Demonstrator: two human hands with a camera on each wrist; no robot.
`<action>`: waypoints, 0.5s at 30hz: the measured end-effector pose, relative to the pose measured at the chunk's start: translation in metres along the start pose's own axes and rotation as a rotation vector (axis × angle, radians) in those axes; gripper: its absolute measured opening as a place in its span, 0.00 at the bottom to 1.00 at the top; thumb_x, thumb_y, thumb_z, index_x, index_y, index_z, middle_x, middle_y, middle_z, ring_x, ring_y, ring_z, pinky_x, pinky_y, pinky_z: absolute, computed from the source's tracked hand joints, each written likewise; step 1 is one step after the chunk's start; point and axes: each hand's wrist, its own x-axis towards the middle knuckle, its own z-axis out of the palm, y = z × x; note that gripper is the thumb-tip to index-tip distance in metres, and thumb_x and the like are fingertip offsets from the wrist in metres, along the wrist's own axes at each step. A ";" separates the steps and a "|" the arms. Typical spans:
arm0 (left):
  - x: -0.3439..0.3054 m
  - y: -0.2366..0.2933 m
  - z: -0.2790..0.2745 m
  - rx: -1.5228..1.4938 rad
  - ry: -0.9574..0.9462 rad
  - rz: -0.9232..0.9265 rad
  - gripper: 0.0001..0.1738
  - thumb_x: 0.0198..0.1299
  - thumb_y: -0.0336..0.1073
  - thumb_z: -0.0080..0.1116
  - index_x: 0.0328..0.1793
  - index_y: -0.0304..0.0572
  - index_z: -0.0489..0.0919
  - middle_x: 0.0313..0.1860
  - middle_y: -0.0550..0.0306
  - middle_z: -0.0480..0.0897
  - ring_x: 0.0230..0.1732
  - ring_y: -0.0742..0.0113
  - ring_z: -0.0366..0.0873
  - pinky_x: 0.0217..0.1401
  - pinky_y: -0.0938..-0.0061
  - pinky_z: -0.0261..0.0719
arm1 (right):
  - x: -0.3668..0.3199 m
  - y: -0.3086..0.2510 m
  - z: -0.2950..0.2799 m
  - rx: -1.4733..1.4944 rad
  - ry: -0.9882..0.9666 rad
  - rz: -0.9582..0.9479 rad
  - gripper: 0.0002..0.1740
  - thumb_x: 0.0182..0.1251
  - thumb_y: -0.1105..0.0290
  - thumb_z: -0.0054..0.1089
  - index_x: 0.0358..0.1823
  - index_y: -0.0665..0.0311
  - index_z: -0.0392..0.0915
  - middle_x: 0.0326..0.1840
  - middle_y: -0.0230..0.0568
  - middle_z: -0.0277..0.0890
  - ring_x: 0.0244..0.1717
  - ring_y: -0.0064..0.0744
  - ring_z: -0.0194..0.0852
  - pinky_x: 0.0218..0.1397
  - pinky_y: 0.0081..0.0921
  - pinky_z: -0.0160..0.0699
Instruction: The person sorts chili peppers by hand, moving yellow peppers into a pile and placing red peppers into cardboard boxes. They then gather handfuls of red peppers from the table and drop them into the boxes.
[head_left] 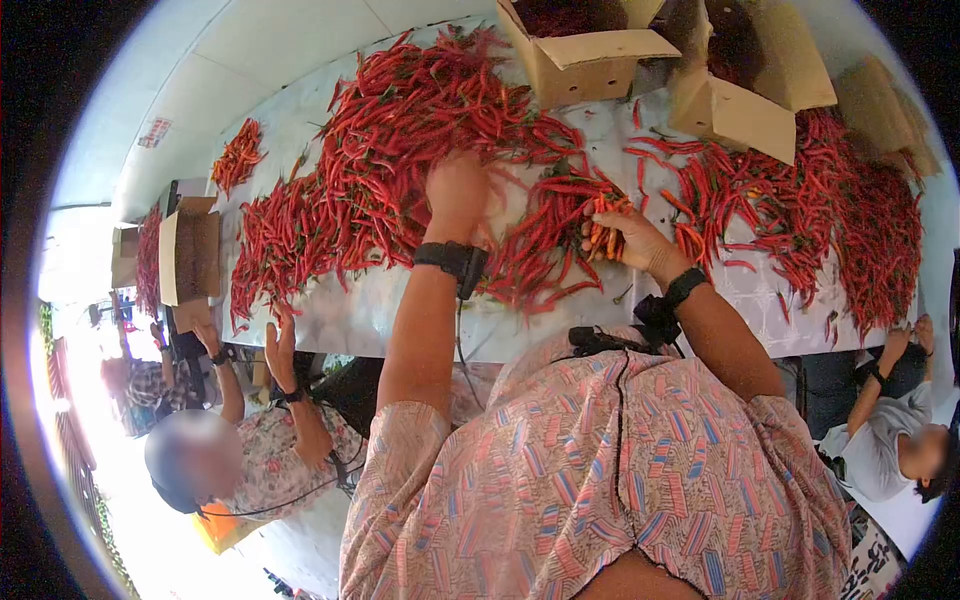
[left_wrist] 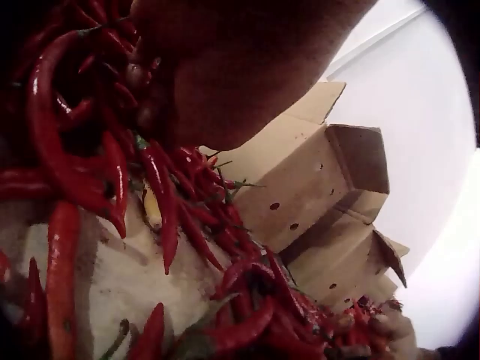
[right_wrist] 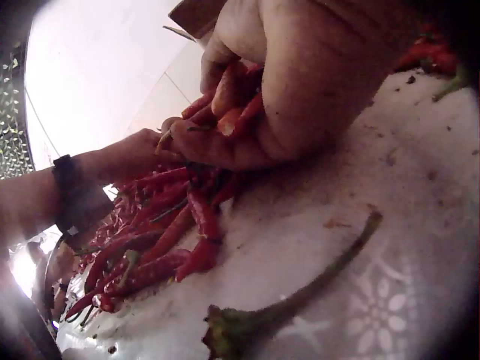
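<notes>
The left hand [head_left: 458, 195], blurred, is over the large heap of red chilies [head_left: 400, 110] left of centre. In the left wrist view the same hand [left_wrist: 225, 75] is among red chilies [left_wrist: 56, 135], its fingers dark and partly hidden, so its grip is unclear. To the right, the right hand [head_left: 640, 238] holds several orange-red chilies [head_left: 603, 240] above the table. Seen from the right wrist, that hand [right_wrist: 300, 90] has its fingers curled round the chilies [right_wrist: 232, 97]. A smaller group of red chilies [head_left: 540, 250] lies between the two hands.
Cardboard boxes [head_left: 590, 75] stand along the far side, another box [head_left: 190, 255] at the left. More chilies [head_left: 800, 200] cover the right part of the table [head_left: 400, 325]. One person [head_left: 290, 450] sits at the left and another [head_left: 890, 450] at the right, hands near the edge.
</notes>
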 end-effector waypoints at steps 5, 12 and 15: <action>0.003 0.004 0.011 0.060 -0.009 -0.131 0.08 0.46 0.35 0.52 0.30 0.43 0.80 0.34 0.52 0.78 0.36 0.52 0.79 0.35 0.60 0.78 | 0.001 0.003 -0.001 0.065 0.008 0.008 0.11 0.61 0.68 0.52 0.45 0.58 0.70 0.33 0.39 0.75 0.32 0.37 0.78 0.27 0.32 0.78; 0.010 0.015 -0.010 0.081 -0.376 -0.158 0.14 0.51 0.41 0.51 0.40 0.42 0.78 0.35 0.46 0.80 0.39 0.46 0.79 0.39 0.54 0.77 | -0.005 -0.001 0.013 0.063 0.006 -0.025 0.11 0.62 0.68 0.52 0.46 0.58 0.70 0.33 0.40 0.74 0.33 0.39 0.76 0.28 0.35 0.77; 0.008 0.019 -0.011 0.062 -0.472 -0.169 0.15 0.51 0.42 0.51 0.41 0.41 0.78 0.36 0.46 0.80 0.40 0.46 0.79 0.41 0.55 0.77 | -0.001 0.004 0.005 0.094 0.001 -0.036 0.11 0.62 0.69 0.51 0.46 0.59 0.70 0.34 0.41 0.74 0.33 0.40 0.77 0.28 0.35 0.77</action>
